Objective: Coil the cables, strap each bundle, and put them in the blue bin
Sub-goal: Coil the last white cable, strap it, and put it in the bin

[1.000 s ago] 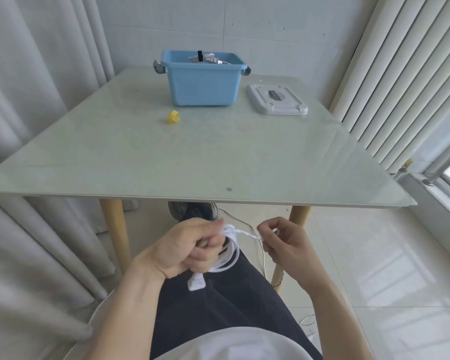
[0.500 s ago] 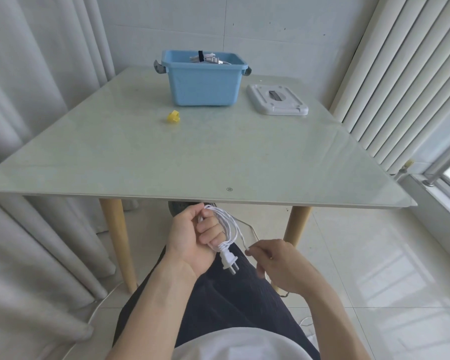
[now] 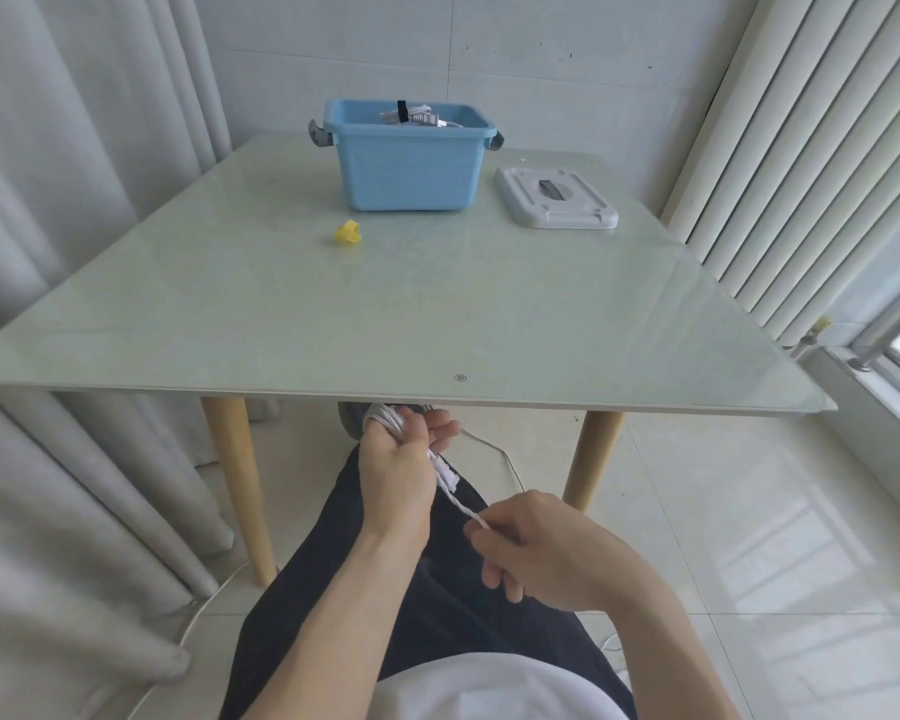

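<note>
Pale glass table (image 3: 437, 304) fills most of my view, curtains on both sides, with the blue bin (image 3: 409, 163) at its far end already holding a strapped bundle and the yellow strap (image 3: 347, 234) just in front of it. Down below the table edge, my left hand (image 3: 398, 470) is wrapped round the coil (image 3: 385, 419), and the free cable (image 3: 461, 504) runs from those fingers diagonally down-right to my right hand (image 3: 541, 550), which pinches it. So the next loop goes up-left toward the left fist. Can't really see how many loops I've got since my palm hides them, and the rest of the cord trails off on the floor.
</note>
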`<state>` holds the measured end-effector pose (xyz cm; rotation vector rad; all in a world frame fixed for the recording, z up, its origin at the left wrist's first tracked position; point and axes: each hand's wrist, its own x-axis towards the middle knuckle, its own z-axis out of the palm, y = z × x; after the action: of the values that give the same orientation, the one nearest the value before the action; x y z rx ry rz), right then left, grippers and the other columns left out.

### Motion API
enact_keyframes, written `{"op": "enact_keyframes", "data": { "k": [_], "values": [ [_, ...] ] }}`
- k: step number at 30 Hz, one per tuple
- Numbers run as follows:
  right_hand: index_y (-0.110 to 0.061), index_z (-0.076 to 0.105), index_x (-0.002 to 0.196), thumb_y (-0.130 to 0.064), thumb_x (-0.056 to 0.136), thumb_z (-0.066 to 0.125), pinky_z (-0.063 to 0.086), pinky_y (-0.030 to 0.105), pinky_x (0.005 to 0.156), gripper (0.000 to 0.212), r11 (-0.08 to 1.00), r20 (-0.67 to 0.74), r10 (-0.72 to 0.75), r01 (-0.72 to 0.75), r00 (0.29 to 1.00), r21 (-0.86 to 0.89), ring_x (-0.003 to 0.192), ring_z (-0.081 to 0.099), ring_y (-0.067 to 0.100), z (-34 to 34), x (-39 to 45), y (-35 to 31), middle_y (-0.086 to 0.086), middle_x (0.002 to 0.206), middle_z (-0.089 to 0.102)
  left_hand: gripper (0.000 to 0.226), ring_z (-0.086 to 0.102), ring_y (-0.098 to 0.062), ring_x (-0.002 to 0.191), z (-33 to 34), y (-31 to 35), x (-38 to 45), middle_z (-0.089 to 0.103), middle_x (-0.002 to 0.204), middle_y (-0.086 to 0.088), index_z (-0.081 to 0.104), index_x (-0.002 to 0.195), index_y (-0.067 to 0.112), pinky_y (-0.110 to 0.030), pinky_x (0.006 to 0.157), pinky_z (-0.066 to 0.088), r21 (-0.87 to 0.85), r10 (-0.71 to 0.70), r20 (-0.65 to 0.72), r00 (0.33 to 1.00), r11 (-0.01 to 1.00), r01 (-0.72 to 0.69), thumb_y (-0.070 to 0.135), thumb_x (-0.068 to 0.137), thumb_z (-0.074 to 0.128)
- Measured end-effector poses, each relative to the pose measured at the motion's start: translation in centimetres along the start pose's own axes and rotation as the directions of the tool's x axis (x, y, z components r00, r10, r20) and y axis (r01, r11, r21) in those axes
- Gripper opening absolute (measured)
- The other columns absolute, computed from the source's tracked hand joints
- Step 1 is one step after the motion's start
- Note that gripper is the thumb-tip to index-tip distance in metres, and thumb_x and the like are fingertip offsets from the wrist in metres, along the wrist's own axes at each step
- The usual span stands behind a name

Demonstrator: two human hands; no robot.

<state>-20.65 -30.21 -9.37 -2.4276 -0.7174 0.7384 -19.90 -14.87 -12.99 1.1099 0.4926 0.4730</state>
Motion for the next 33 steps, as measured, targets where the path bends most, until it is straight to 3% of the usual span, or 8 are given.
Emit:
{"op": "enact_keyframes", "data": {
  "k": [4,8,13,17,22,27,30,33],
  "values": [
    [-0.007,0.064,0.077,-0.034,0.103,0.043,0.036,0.013,0.051,0.043,1.000,0.019,-0.015,0.015,1.000,-0.007,0.048,0.053,0.004,-0.3,-0.3,-0.8,-0.016,0.054,0.064,0.017,0.074,-0.018,0.083,-0.4,-0.9,0.1,0.072,0.096,-0.013,0.049,0.105,-0.008,-0.021,0.072,0.055,0.092,0.056,0.022,0.998,0.994,-0.058,0.004,0.105,0.037],
    [-0.004,0.064,0.076,-0.032,0.101,0.047,0.038,0.015,0.053,0.041,0.999,0.142,-0.032,0.035,0.989,-0.024,0.049,0.049,0.002,0.1,-0.2,-1.7,-0.015,0.060,0.066,0.029,0.075,-0.014,0.083,0.2,-1.0,-0.1,0.073,0.104,-0.019,0.054,0.106,-0.013,-0.019,0.072,0.055,0.046,-0.112,0.080,0.990,0.993,0.109,0.010,0.107,0.037],
    [-0.011,0.071,0.085,-0.024,0.095,0.052,0.048,0.025,0.070,0.025,0.987,0.252,0.138,-0.113,0.958,-0.111,0.063,0.057,-0.002,1.1,0.4,-1.0,-0.011,0.069,0.070,0.025,0.052,-0.013,0.040,0.4,0.7,-0.5,0.059,0.057,-0.004,0.050,0.079,0.006,-0.025,0.047,0.044,-0.199,-0.478,0.188,0.858,0.837,0.510,0.007,0.103,0.042],
    [-0.009,0.072,0.095,-0.015,0.088,0.054,0.056,0.037,0.076,0.019,0.950,0.091,0.292,-0.278,0.952,-0.144,0.085,0.069,0.026,1.3,1.3,1.0,0.005,0.086,0.075,0.035,0.020,-0.008,0.033,-0.4,0.8,0.1,0.024,0.046,0.007,0.039,0.065,0.015,-0.022,0.036,0.026,-0.228,-0.499,0.119,0.859,0.828,0.512,0.007,0.098,0.044],
    [-0.016,0.041,0.061,-0.019,0.096,0.044,0.029,0.026,0.046,0.036,0.928,-0.140,0.347,-0.361,0.927,-0.090,0.055,0.041,0.020,0.9,1.9,2.9,-0.001,0.061,0.044,0.023,0.018,-0.004,0.030,-1.1,1.7,0.6,0.020,0.043,0.009,0.055,0.081,0.002,-0.017,0.032,0.016,-0.342,-0.532,0.179,0.828,0.755,0.560,0.009,0.100,0.044],
    [-0.006,0.074,0.087,-0.041,0.098,0.044,0.047,0.032,0.061,0.048,0.927,-0.179,0.369,-0.374,0.912,0.004,0.069,0.061,0.033,1.4,2.6,3.9,0.013,0.074,0.068,0.034,0.018,-0.004,0.027,-1.4,2.0,0.7,0.021,0.042,0.010,0.047,0.067,0.011,-0.016,0.028,0.014,-0.298,-0.597,0.304,0.743,0.681,0.669,0.012,0.100,0.040],
    [-0.015,0.078,0.075,-0.036,0.096,0.049,0.038,0.027,0.050,0.041,0.920,-0.212,0.390,-0.387,0.896,0.057,0.050,0.051,0.020,1.1,2.5,3.9,-0.003,0.045,0.051,0.040,0.018,-0.005,0.027,-1.7,1.9,0.7,0.020,0.042,0.010,0.038,0.058,0.020,-0.017,0.029,0.012,-0.292,-0.611,0.340,0.715,0.654,0.698,0.016,0.098,0.038],
    [-0.025,0.074,0.059,-0.037,0.094,0.050,0.036,0.024,0.049,0.044,0.922,-0.195,0.386,-0.383,0.901,0.058,0.042,0.044,0.012,0.5,2.3,3.6,-0.007,0.034,0.044,0.038,0.017,-0.007,0.028,-1.7,1.0,0.8,0.020,0.041,0.009,0.034,0.060,0.021,-0.019,0.032,0.014,-0.431,-0.578,0.266,0.772,0.645,0.631,0.018,0.097,0.039]
  ]
}}
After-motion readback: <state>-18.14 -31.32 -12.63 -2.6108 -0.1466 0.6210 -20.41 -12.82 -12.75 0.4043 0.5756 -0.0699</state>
